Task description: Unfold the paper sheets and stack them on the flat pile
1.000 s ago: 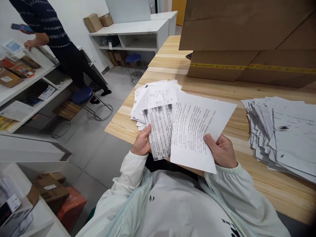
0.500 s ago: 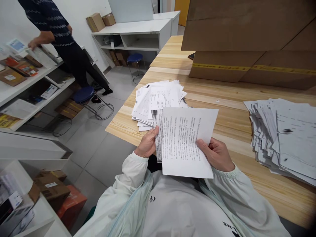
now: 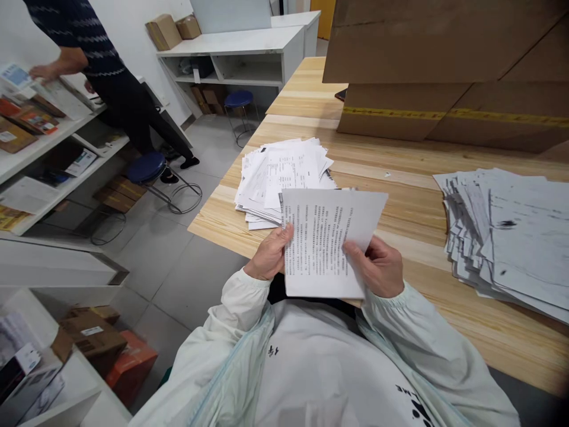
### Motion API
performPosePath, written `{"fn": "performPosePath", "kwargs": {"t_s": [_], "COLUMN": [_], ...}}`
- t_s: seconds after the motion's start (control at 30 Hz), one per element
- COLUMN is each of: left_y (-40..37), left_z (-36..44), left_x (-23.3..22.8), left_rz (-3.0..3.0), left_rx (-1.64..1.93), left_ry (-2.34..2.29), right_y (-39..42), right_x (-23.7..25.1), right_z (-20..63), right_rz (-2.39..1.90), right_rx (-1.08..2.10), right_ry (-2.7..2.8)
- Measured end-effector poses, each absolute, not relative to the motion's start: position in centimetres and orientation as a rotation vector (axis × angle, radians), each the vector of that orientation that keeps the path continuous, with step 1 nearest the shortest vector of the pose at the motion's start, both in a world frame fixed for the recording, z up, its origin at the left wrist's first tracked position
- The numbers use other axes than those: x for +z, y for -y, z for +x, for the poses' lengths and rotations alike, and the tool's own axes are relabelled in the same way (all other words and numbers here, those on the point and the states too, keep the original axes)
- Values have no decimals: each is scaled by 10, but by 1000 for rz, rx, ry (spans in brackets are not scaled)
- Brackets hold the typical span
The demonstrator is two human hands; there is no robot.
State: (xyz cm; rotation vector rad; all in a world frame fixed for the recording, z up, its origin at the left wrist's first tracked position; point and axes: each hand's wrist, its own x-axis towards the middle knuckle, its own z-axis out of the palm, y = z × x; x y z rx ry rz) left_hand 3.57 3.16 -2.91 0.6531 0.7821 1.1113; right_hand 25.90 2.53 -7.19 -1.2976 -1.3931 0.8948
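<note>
Both hands pinch a white printed sheet [image 3: 326, 243] at frame centre; its dense text is too small to read. Left hand [image 3: 270, 256] fingers clamp its left edge, right hand [image 3: 377, 268] fingers its right.

This looks like an office back room or mailroom where paperwork and parcels get sorted. A long wooden tabletop [image 3: 400, 172] carries heaps of printed sheets: one pile of papers [image 3: 284, 172] near its corner, another stack of papers [image 3: 511, 231] further right, beside big cardboard boxes [image 3: 444, 71]. White shelves [image 3: 40, 154] along the wall hold packages and leaflets, more cartons sit on a white desk [image 3: 240, 44], and blue stools [image 3: 149, 166] stand on the grey tiled floor. Another person [image 3: 98, 65] stands working at the shelves.
</note>
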Motion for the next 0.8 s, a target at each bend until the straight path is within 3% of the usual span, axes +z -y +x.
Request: {"fn": "performPosePath", "kwargs": {"t_s": [0.1, 0.27, 0.57, 0.8], "left_y": [-29, -32, -26, 13], "left_z": [26, 16, 30, 77], "left_x": [-13, 6, -25, -6], "left_rz": [877, 1258, 1283, 1222], "left_rx": [1188, 1331, 1297, 1377], "left_ry": [-842, -913, -1100, -930], "right_y": [-34, -44, -33, 7], "right_x": [-57, -42, -71, -27], "right_z": [258, 260, 248, 264], "right_rz": [-1125, -941, -1013, -1181], "right_rx": [640, 854, 954, 446], "right_ry": [1364, 1484, 1448, 1171]}}
